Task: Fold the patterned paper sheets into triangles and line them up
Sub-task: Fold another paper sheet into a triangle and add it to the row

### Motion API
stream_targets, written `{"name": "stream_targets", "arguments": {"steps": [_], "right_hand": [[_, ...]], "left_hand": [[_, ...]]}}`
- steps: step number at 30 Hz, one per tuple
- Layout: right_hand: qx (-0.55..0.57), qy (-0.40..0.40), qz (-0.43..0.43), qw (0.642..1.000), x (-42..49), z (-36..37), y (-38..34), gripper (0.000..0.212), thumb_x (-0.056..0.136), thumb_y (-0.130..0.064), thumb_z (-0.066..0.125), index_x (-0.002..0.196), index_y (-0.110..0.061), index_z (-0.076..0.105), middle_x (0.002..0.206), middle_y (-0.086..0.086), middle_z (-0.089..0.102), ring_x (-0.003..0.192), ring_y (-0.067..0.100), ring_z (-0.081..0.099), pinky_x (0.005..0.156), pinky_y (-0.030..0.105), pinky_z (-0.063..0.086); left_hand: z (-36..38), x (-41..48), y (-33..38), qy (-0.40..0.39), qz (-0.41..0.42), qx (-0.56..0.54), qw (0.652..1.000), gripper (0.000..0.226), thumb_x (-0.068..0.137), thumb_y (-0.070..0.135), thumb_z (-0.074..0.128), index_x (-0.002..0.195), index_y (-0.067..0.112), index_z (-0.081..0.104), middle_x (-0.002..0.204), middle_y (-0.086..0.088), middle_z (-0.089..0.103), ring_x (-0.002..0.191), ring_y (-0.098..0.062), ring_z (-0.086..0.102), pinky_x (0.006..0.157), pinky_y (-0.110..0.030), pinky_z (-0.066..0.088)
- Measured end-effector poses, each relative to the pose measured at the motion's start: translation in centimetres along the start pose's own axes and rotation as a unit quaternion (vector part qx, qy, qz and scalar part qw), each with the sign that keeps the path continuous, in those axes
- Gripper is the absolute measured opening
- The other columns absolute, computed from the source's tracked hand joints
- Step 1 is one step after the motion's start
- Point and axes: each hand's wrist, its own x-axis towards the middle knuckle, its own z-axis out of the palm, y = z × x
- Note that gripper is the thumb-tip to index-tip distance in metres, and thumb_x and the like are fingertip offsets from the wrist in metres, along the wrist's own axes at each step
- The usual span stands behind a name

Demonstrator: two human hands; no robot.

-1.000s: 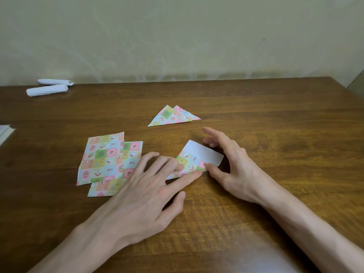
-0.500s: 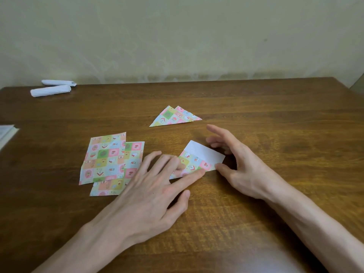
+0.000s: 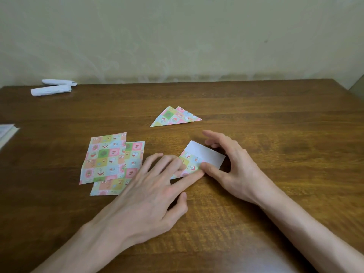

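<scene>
Your left hand (image 3: 157, 194) lies flat, fingers straight and spread, pressing the left part of the half-folded sheet (image 3: 204, 154) onto the bench (image 3: 275, 125). Those fingers cover the sheet's left corner, so its full outline cannot be made out. The sheet sits at the middle of the bench with its white underside turned up over the pattern.

Your right hand (image 3: 232, 170) arches over the sheet's right end. The thumb tip sits on the near edge and the index finger is held out straight above. The other fingers curl at the far edge of the white flap, and I cannot tell whether they pinch it or only touch it.

Two flat patterned sheets (image 3: 106, 158) overlap to the left, the lower one partly hidden under your left hand. Two folded triangles (image 3: 173, 117) overlap farther back. Two white rolls (image 3: 51, 89) lie at the far left corner. A pale object (image 3: 6, 133) is cut off by the left edge.
</scene>
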Motion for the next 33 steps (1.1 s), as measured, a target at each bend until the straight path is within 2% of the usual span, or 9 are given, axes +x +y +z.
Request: {"name": "stream_targets", "arguments": {"steps": [4, 8, 11, 15, 21, 23, 25, 28, 33], "right_hand": [[-0.025, 0.004, 0.002, 1.000, 0.1, 0.1, 0.0, 0.069, 0.090, -0.037, 0.076, 0.150, -0.040, 0.042, 0.129, -0.022, 0.054, 0.126, -0.001, 0.046, 0.105, 0.030, 0.031], [-0.034, -0.005, 0.011, 0.999, 0.1, 0.1, -0.3, 0.069, 0.091, -0.038, 0.075, 0.150, -0.042, 0.041, 0.130, -0.022, 0.053, 0.127, -0.002, 0.044, 0.105, 0.030, 0.029], [-0.037, -0.011, 0.014, 0.999, 0.2, 0.0, -0.4, 0.067, 0.091, -0.038, 0.075, 0.149, -0.043, 0.040, 0.131, -0.022, 0.052, 0.127, -0.001, 0.044, 0.106, 0.030, 0.029], [-0.040, -0.012, 0.017, 0.999, 0.1, 0.0, -0.5, 0.066, 0.091, -0.039, 0.074, 0.148, -0.042, 0.042, 0.130, -0.022, 0.053, 0.127, 0.000, 0.044, 0.105, 0.030, 0.029], [-0.044, -0.007, 0.029, 0.999, 0.1, 0.1, -0.8, 0.065, 0.090, -0.039, 0.073, 0.147, -0.040, 0.044, 0.130, -0.022, 0.053, 0.126, 0.002, 0.045, 0.107, 0.033, 0.031], [-0.053, 0.003, 0.034, 0.998, 0.0, 0.4, -1.1, 0.067, 0.087, -0.045, 0.074, 0.147, -0.040, 0.044, 0.130, -0.023, 0.052, 0.125, 0.003, 0.045, 0.108, 0.035, 0.031], [-0.077, 0.019, 0.037, 0.996, -0.1, 1.0, -1.7, 0.077, 0.079, -0.062, 0.076, 0.146, -0.042, 0.042, 0.130, -0.024, 0.050, 0.125, 0.003, 0.042, 0.105, 0.032, 0.029], [-0.135, 0.042, 0.036, 0.989, -0.2, 2.1, -2.7, 0.094, 0.066, -0.088, 0.065, 0.146, -0.045, 0.039, 0.128, -0.022, 0.045, 0.123, 0.003, 0.038, 0.099, 0.028, 0.024], [-0.156, 0.044, 0.044, 0.986, -0.1, 2.7, -3.0, 0.101, 0.061, -0.091, 0.056, 0.147, -0.043, 0.039, 0.127, -0.018, 0.044, 0.123, 0.008, 0.040, 0.095, 0.027, 0.021]], "left_hand": [[-0.4, -0.3, -0.7, -0.030, -0.009, -0.044, 0.999, 0.052, 0.103, 0.045, 0.035, 0.154, 0.042, 0.041, 0.134, 0.019, 0.046, 0.128, -0.008, 0.037, 0.114, -0.028, 0.027], [-0.8, -0.6, -2.2, -0.033, 0.014, -0.071, 0.997, 0.047, 0.102, 0.042, 0.039, 0.146, 0.041, 0.055, 0.142, 0.028, 0.050, 0.133, 0.000, 0.041, 0.119, -0.017, 0.016], [-1.3, -1.3, -4.3, -0.017, 0.038, -0.097, 0.994, 0.043, 0.095, 0.033, 0.048, 0.133, 0.039, 0.068, 0.142, 0.030, 0.055, 0.142, 0.007, 0.040, 0.122, -0.028, 0.025], [-2.1, -1.9, -5.9, -0.011, 0.032, -0.076, 0.997, 0.044, 0.085, 0.027, 0.048, 0.115, 0.040, 0.077, 0.132, 0.028, 0.063, 0.144, 0.002, 0.040, 0.120, -0.041, 0.031], [-2.1, -1.8, -5.6, -0.006, 0.062, -0.030, 0.998, 0.048, 0.083, 0.020, 0.044, 0.112, 0.035, 0.080, 0.128, 0.020, 0.067, 0.133, -0.008, 0.052, 0.113, -0.038, 0.035], [-2.0, -1.9, -5.5, -0.002, 0.076, -0.020, 0.997, 0.049, 0.083, 0.018, 0.044, 0.112, 0.031, 0.080, 0.126, 0.018, 0.069, 0.127, -0.009, 0.056, 0.110, -0.034, 0.035], [-1.8, -1.8, -5.1, 0.004, 0.087, -0.014, 0.996, 0.049, 0.084, 0.016, 0.043, 0.113, 0.027, 0.080, 0.125, 0.016, 0.071, 0.123, -0.009, 0.057, 0.108, -0.030, 0.036], [-1.6, -1.7, -4.6, 0.015, 0.099, -0.006, 0.995, 0.048, 0.087, 0.014, 0.041, 0.113, 0.022, 0.080, 0.124, 0.012, 0.072, 0.120, -0.011, 0.060, 0.104, -0.031, 0.039], [-1.2, -1.6, -3.9, 0.023, 0.099, -0.018, 0.995, 0.048, 0.088, 0.011, 0.045, 0.124, 0.023, 0.074, 0.124, 0.011, 0.070, 0.114, -0.010, 0.062, 0.101, -0.033, 0.042]]}}
